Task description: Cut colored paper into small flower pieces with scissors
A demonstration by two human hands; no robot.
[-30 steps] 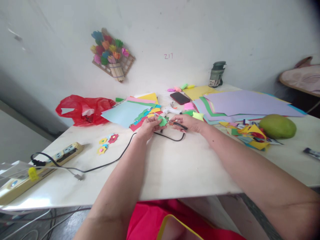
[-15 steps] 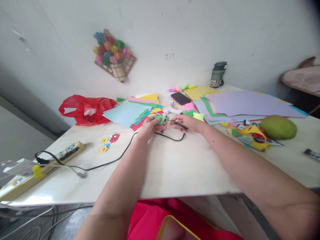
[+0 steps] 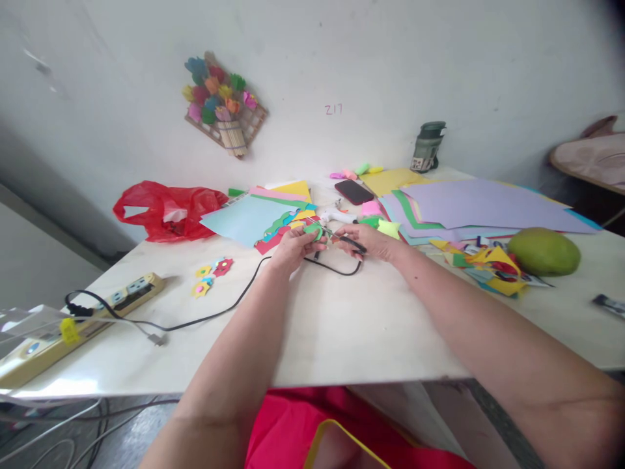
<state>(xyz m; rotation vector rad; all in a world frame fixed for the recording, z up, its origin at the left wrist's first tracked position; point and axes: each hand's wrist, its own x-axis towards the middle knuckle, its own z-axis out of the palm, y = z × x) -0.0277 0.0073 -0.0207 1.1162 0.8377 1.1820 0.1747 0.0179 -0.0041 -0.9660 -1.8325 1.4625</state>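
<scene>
Over the middle of the surface (image 3: 342, 326), our left hand (image 3: 293, 248) pinches the green paper (image 3: 311, 230). This lies left of our right hand (image 3: 370, 240), which grips the scissors (image 3: 358, 247); their long axis slants left toward the far edge, blades at the paper. Near that edge, the bottle (image 3: 426, 148) bears an illegible label; the wall (image 3: 303, 52) reads "217".

From where I sit, the left hand (image 3: 294, 249) covers part of the green paper (image 3: 314, 230), and the blades of the scissors (image 3: 353, 244) look too small for me to tell whether they bite into it. The right hand (image 3: 374, 241) hides some of the handles. Near the left front corner of the table (image 3: 381, 326), the power strip (image 3: 92, 327) runs out of my view. I can't read the bottle (image 3: 428, 144) label by the far edge.
</scene>
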